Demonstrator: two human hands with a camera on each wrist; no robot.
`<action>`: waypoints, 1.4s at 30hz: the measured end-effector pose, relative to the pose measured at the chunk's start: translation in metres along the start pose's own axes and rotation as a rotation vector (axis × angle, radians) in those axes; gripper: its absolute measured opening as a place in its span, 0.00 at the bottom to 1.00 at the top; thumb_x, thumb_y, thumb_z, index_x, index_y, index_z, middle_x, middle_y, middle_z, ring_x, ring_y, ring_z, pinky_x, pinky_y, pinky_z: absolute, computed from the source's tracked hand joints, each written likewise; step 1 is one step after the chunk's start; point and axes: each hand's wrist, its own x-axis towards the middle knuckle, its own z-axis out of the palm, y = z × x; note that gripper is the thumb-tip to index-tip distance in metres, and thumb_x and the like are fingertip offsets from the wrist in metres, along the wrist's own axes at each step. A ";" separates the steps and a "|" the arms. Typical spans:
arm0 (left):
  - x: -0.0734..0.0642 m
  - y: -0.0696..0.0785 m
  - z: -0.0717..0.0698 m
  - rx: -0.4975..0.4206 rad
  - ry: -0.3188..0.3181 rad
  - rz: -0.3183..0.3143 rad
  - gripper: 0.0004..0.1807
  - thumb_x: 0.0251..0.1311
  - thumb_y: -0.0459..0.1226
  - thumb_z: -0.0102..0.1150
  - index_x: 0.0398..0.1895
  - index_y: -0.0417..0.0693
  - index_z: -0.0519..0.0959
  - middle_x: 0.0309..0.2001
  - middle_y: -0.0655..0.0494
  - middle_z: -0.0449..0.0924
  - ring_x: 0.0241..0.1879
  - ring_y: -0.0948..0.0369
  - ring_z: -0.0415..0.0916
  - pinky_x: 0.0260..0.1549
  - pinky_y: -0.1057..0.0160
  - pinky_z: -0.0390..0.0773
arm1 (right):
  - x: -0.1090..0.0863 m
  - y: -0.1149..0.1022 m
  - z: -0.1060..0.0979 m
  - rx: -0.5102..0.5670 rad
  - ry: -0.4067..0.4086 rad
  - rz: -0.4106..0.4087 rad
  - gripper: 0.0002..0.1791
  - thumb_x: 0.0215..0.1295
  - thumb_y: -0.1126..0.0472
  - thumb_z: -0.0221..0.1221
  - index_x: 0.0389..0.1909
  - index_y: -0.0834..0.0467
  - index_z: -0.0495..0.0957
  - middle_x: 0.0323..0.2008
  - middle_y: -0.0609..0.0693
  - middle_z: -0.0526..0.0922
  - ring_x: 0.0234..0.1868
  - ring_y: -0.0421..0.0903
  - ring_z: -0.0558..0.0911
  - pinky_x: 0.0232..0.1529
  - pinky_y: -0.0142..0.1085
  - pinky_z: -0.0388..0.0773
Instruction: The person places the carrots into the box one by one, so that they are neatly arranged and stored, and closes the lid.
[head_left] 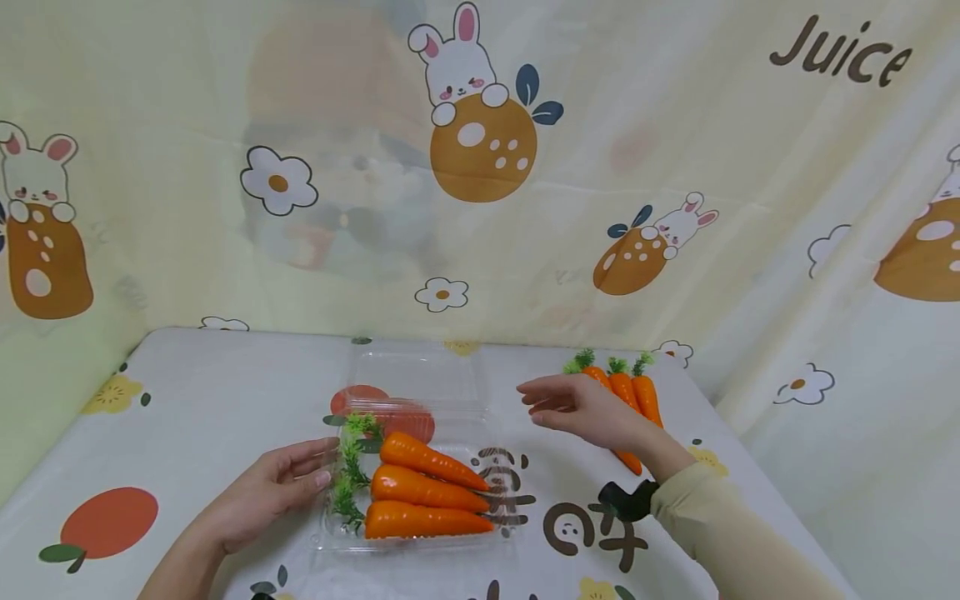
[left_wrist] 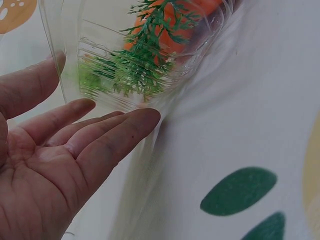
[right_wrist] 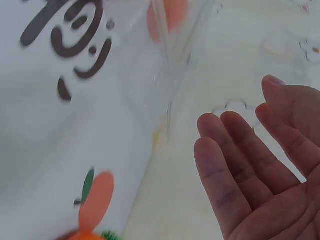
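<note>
A clear plastic clamshell box (head_left: 450, 543) lies on the table in the head view, its lid (head_left: 457, 379) folded back toward the rear. Inside, three orange carrots (head_left: 429, 487) with leafy green tops lie side by side, tops to the left. My left hand (head_left: 273, 483) is at the box's left side, fingers extended. In the left wrist view, that hand's fingertips (left_wrist: 147, 117) are right at the box's corner, near the green leaves (left_wrist: 142, 65). Nothing is in my right hand (head_left: 592, 408), raised behind and right of the box with relaxed fingers.
More carrots (head_left: 647, 400) with green tops lie at the back right, partly hidden behind my right hand and forearm. A patterned cloth (head_left: 180, 467) covers the table. Printed curtains (head_left: 360, 250) hang behind it and at both sides.
</note>
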 end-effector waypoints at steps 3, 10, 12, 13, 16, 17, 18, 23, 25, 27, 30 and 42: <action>-0.001 0.000 0.000 -0.002 -0.004 -0.002 0.38 0.74 0.44 0.57 0.77 0.31 0.57 0.75 0.30 0.60 0.71 0.38 0.68 0.61 0.47 0.80 | -0.011 0.010 -0.009 -0.012 0.046 0.024 0.24 0.73 0.59 0.62 0.67 0.59 0.76 0.60 0.59 0.84 0.57 0.54 0.85 0.52 0.31 0.84; -0.001 -0.002 -0.002 0.000 -0.006 -0.004 0.38 0.74 0.44 0.57 0.77 0.31 0.57 0.75 0.31 0.61 0.72 0.39 0.67 0.61 0.48 0.80 | -0.037 0.035 -0.028 -0.029 0.121 0.081 0.23 0.73 0.57 0.62 0.66 0.59 0.77 0.60 0.59 0.83 0.59 0.56 0.85 0.53 0.28 0.82; -0.001 -0.003 -0.002 0.002 -0.007 0.001 0.38 0.74 0.44 0.57 0.77 0.31 0.57 0.75 0.30 0.61 0.72 0.38 0.67 0.62 0.48 0.80 | -0.045 0.042 -0.033 -0.040 0.147 0.114 0.24 0.73 0.57 0.62 0.66 0.59 0.77 0.60 0.59 0.84 0.59 0.56 0.84 0.52 0.26 0.81; -0.001 -0.003 -0.002 0.002 -0.006 0.002 0.38 0.74 0.44 0.57 0.77 0.31 0.57 0.75 0.30 0.61 0.72 0.38 0.67 0.61 0.48 0.80 | -0.048 0.045 -0.035 -0.038 0.158 0.128 0.24 0.73 0.56 0.62 0.67 0.59 0.76 0.60 0.60 0.83 0.60 0.57 0.84 0.52 0.25 0.81; -0.001 -0.003 -0.001 0.004 -0.006 0.001 0.38 0.74 0.44 0.57 0.77 0.31 0.57 0.75 0.30 0.61 0.71 0.38 0.67 0.61 0.48 0.80 | -0.058 0.052 -0.042 -0.028 0.192 0.158 0.25 0.74 0.56 0.61 0.68 0.60 0.75 0.62 0.63 0.81 0.61 0.59 0.83 0.51 0.24 0.81; -0.001 -0.003 -0.001 0.003 -0.007 0.002 0.38 0.74 0.44 0.57 0.77 0.30 0.57 0.75 0.30 0.61 0.72 0.38 0.67 0.61 0.48 0.80 | -0.061 0.054 -0.044 -0.023 0.201 0.166 0.26 0.74 0.55 0.61 0.68 0.61 0.74 0.62 0.63 0.81 0.61 0.59 0.83 0.50 0.24 0.81; -0.001 -0.003 -0.001 0.001 -0.009 0.004 0.38 0.74 0.44 0.57 0.77 0.30 0.57 0.75 0.30 0.61 0.72 0.38 0.67 0.62 0.48 0.79 | -0.064 0.055 -0.046 -0.017 0.210 0.166 0.26 0.74 0.55 0.60 0.69 0.61 0.74 0.63 0.63 0.81 0.61 0.59 0.83 0.50 0.24 0.82; -0.001 -0.003 0.000 -0.004 -0.011 0.016 0.38 0.74 0.43 0.57 0.77 0.30 0.57 0.75 0.29 0.61 0.72 0.37 0.66 0.62 0.48 0.79 | -0.076 0.064 -0.054 -0.023 0.245 0.174 0.27 0.76 0.55 0.59 0.70 0.61 0.72 0.64 0.63 0.80 0.61 0.61 0.82 0.50 0.26 0.83; 0.000 -0.003 0.000 -0.008 -0.014 0.022 0.38 0.74 0.43 0.57 0.77 0.29 0.57 0.75 0.29 0.61 0.72 0.37 0.66 0.62 0.48 0.79 | -0.081 0.067 -0.057 -0.040 0.261 0.192 0.27 0.76 0.54 0.58 0.70 0.61 0.72 0.65 0.63 0.79 0.61 0.61 0.82 0.51 0.28 0.84; 0.000 -0.002 0.000 -0.012 -0.018 0.027 0.38 0.74 0.43 0.57 0.77 0.29 0.56 0.75 0.29 0.60 0.72 0.37 0.66 0.62 0.49 0.79 | -0.086 0.071 -0.059 -0.055 0.279 0.208 0.27 0.76 0.53 0.58 0.71 0.61 0.71 0.66 0.63 0.78 0.61 0.60 0.82 0.53 0.35 0.86; 0.000 -0.002 0.000 -0.014 -0.022 0.030 0.38 0.74 0.42 0.57 0.77 0.29 0.56 0.75 0.29 0.60 0.72 0.37 0.66 0.62 0.49 0.79 | -0.092 0.076 -0.062 -0.064 0.311 0.239 0.28 0.77 0.51 0.57 0.72 0.60 0.70 0.65 0.63 0.79 0.60 0.59 0.83 0.56 0.47 0.86; 0.001 -0.002 0.001 -0.015 -0.010 0.017 0.38 0.74 0.43 0.57 0.77 0.29 0.56 0.75 0.28 0.60 0.71 0.37 0.67 0.60 0.48 0.80 | -0.098 0.094 -0.062 -0.073 0.387 0.267 0.31 0.77 0.52 0.56 0.73 0.64 0.67 0.63 0.68 0.79 0.58 0.62 0.84 0.48 0.33 0.87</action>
